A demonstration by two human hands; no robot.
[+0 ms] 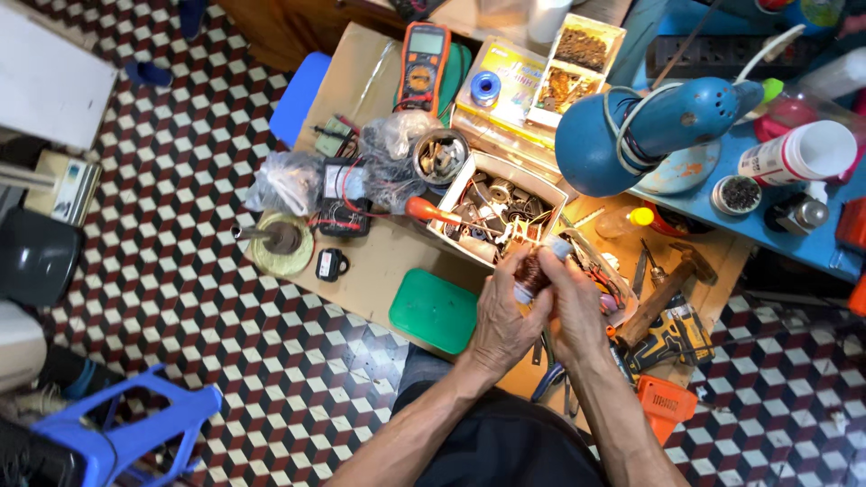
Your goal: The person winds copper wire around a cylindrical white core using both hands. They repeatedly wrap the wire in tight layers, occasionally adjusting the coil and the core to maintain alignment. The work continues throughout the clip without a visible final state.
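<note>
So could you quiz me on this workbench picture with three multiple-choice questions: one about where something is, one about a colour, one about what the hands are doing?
1. Where does the multimeter lie?
A. at the far end of the bench
B. on the floor
C. in the person's lap

2. What colour is the desk lamp?
A. red
B. blue
C. white

3. What are the left hand and right hand doing?
A. resting flat
B. holding a hammer
C. holding a copper wire coil together

Answers: 1 A, it sits beyond the parts boxes; 2 B, its shade is blue; 3 C, both hands' fingers close around the coil.
</note>
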